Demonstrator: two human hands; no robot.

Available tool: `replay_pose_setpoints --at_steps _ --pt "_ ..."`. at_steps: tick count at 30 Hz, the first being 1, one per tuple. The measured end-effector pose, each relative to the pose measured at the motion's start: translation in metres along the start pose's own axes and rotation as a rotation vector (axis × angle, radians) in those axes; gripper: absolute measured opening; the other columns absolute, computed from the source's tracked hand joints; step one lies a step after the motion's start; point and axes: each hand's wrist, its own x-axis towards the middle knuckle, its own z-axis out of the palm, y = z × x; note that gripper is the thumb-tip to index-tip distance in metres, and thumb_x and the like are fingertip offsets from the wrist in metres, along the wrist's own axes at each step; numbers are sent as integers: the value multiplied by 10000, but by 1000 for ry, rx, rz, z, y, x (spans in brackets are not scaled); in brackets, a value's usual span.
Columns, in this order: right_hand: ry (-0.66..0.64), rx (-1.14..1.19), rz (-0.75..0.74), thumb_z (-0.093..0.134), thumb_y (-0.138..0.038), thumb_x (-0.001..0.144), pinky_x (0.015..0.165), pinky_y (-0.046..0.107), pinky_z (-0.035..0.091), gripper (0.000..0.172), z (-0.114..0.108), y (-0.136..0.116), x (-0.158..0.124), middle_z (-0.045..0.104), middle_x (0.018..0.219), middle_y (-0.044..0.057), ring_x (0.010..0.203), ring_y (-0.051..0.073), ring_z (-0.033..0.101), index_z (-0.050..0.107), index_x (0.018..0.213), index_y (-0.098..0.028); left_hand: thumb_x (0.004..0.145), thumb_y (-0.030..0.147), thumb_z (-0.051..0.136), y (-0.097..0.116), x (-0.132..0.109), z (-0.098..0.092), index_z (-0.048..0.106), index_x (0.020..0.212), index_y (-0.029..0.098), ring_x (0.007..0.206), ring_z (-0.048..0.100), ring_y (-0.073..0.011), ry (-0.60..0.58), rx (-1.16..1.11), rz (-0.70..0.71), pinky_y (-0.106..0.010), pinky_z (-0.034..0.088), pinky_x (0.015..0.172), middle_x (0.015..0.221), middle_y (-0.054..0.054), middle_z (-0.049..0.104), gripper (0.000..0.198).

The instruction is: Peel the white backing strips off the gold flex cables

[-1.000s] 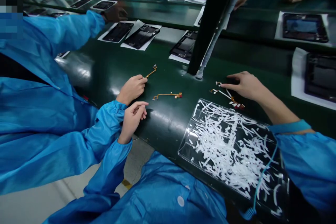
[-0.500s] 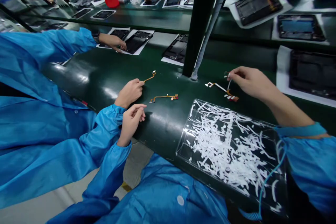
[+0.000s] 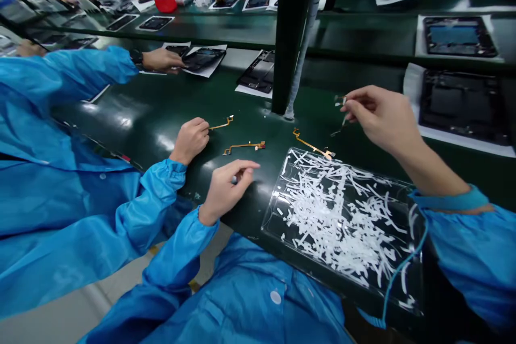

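In the head view my right hand (image 3: 379, 118) is raised over the bench, thumb and fingers pinched on a thin, partly see-through backing strip (image 3: 342, 124) with white bits at its upper end. Below and left of it, an orange flex cable (image 3: 312, 146) lies beside the tray, its lower end at the tray's far edge. My left hand (image 3: 229, 189) hovers palm inward near the front edge, index finger stretched out, thumb apart from it, holding nothing I can make out. Just beyond it lies a second flex cable (image 3: 244, 146).
A clear plastic tray (image 3: 274, 220) holds many white paper strips (image 3: 338, 220). At left, a co-worker's hand (image 3: 191, 140) touches another flex cable (image 3: 221, 123). A dark post (image 3: 288, 37) rises from the bench. Tablet housings (image 3: 463, 105) lie on white sheets along the back and right.
My right hand has lifted the strip off the flex cable, which now shows orange instead of white. My left hand has moved right. Another person's arm at back left tilts a tablet housing.
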Motion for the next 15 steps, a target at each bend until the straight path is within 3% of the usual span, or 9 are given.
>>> replay_pose_setpoints --at_steps 6,11,15 --pt "25 29 61 725 -343 881 704 289 570 205 -18 -16 -42 754 787 79 696 181 716 769 955 -157 981 227 563 20 2 37 756 1023 176 617 621 -100 -57 -94 24 -228 491 633 754 -16 687 204" --pt "-11 77 159 767 -460 836 622 290 589 267 -28 -45 -104 750 734 54 669 204 721 782 932 -211 939 176 623 58 2 68 729 1038 176 644 633 -76 115 -169 92 -199 507 604 874 -24 723 145" --pt "-57 119 206 752 -509 828 601 277 599 289 -25 -62 -140 748 727 39 650 203 716 778 921 -236 933 227 672 85 0 93 713 1092 197 689 677 -75 195 -100 219 -207 572 640 1019 -26 753 167"
